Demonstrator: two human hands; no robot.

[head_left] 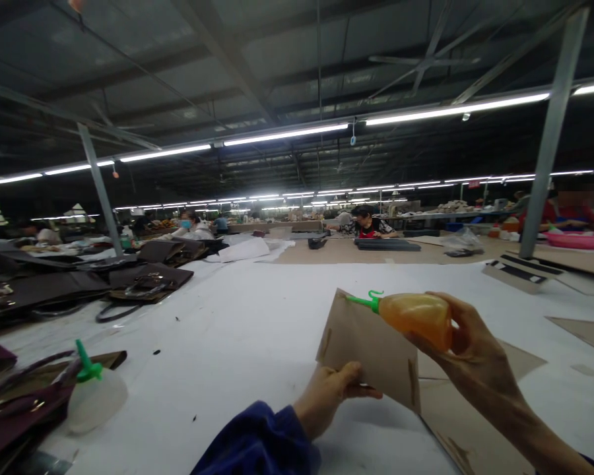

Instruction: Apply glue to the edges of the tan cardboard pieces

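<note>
My left hand (334,390) grips the lower edge of a grey-brown board (371,340), thumb on its face, and holds it tilted up off the table. Darker brown smears run along the board's side edges. In my right hand (480,356) is a squeeze bottle (416,318) of amber liquid, lying on its side with its green nozzle pointing left. The nozzle tip is at the board's upper left corner; whether it touches cannot be made out. More brown boards (475,419) lie flat beneath my right forearm, one with a dark smear.
On the left stands a pale squeeze bottle (98,396) with a green cap, beside a maroon bag (24,415). Dark handbags (151,280) are piled behind it. White sheeting (228,316) covers the table. Across it, a person (369,224) sits near dark stacked pieces (387,245). A metal post (552,138) rises at right.
</note>
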